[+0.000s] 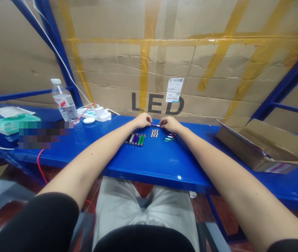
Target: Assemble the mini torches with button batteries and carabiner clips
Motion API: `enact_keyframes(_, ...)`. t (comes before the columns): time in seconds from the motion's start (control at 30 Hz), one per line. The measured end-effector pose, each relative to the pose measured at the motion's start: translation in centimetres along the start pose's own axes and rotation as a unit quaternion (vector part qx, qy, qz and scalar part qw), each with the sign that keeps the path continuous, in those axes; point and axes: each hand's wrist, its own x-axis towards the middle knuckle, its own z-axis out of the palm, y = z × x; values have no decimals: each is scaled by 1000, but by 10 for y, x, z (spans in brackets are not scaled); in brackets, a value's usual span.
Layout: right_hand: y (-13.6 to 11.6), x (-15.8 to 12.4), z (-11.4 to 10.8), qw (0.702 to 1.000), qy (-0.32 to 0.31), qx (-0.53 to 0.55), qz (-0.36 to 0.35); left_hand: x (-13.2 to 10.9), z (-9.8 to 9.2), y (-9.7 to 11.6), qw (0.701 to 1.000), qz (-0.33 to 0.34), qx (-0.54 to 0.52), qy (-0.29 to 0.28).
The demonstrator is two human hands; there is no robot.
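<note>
Between my two hands, near the back of the blue table, lies a slim purple mini flashlight (154, 125) with a silvery section toward its right. My left hand (143, 120) pinches its left end, and my right hand (169, 123) has closed fingers at the right end. Just in front is a small block of shiny round button cells (154, 133). To their left, a row of several small tubes (137, 139) in black, silver, purple and green lies side by side. Coloured carabiner clips (168, 137) lie below my right hand, partly covered by it.
An open cardboard box (256, 147) sits on the table (162, 161) at the right. A water bottle (64, 101), a power strip (96, 112), a white round case (89, 120) and a tissue pack (13, 123) stand left. A large carton (112, 66) walls off the back.
</note>
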Motion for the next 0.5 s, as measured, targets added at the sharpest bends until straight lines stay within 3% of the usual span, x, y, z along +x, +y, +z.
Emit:
enact_keyframes(0.17, 4, -7, -2, 1000, -22, -1, 22, -2, 1, 2, 998, -9, 44, -45)
enact_keyframes(0.5, 2, -17, -4, 999, -18, 30, 15, -21, -6, 7, 997, 5, 59, -50)
